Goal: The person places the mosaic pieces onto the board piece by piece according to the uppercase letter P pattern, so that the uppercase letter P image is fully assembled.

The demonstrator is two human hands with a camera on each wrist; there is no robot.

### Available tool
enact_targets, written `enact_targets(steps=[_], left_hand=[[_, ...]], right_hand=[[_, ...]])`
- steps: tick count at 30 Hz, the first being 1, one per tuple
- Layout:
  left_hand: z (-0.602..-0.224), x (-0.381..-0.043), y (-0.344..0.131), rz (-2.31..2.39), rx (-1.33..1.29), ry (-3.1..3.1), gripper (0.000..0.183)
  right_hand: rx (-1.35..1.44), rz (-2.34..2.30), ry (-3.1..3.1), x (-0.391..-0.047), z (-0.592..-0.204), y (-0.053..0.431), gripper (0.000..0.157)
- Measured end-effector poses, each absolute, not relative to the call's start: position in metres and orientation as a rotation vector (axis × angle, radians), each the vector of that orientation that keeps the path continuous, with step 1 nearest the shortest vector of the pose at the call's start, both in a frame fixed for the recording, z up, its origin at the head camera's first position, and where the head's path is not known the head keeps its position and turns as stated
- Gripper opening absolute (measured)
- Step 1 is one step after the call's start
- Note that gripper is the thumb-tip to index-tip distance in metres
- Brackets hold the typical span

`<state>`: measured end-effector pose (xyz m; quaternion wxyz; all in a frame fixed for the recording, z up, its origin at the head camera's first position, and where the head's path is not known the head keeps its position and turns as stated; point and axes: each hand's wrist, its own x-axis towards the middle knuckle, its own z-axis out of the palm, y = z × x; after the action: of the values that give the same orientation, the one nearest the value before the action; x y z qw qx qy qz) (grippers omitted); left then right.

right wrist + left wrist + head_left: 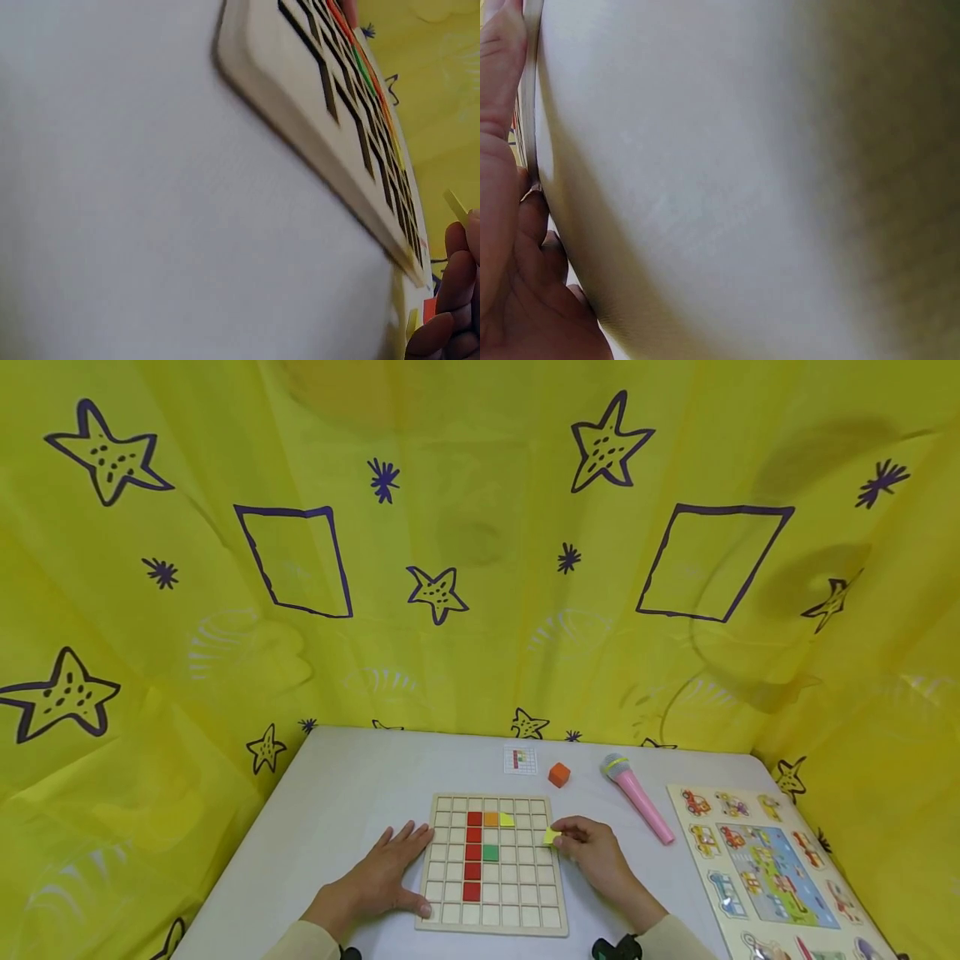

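A wooden grid board [491, 922] lies on the table. Red tiles [472, 835] form a column in it, with an orange tile [491, 819], a yellow tile [507, 820] with a cut corner and a green tile [490, 852] beside them. My left hand [382, 877] rests along the board's left edge, fingers stretched out and thumb at the lower corner. Over the right edge, my right hand [596, 856] pinches a small yellow tile [551, 836]. In the right wrist view, another yellow edge [412, 322] shows by the lower fingers; its hold is unclear.
Behind the board lie a small pattern card [520, 761] and an orange cube [559, 775]. A pink toy microphone [641, 797] is at the right, beside a picture puzzle board [701, 860]. A yellow curtain [480, 652] surrounds the white table [300, 810].
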<state>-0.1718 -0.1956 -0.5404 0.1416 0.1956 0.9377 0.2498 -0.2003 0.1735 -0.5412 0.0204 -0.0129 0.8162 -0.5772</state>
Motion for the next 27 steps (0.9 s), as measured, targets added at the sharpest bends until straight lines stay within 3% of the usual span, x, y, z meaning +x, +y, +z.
enact_targets(steps=[27], left_hand=[[-0.54,-0.171,-0.196,0.723,0.559,2.71,0.122]], right_hand=[[-0.172,-1.733,2.47,-0.203,-0.539,0.132,0.014]])
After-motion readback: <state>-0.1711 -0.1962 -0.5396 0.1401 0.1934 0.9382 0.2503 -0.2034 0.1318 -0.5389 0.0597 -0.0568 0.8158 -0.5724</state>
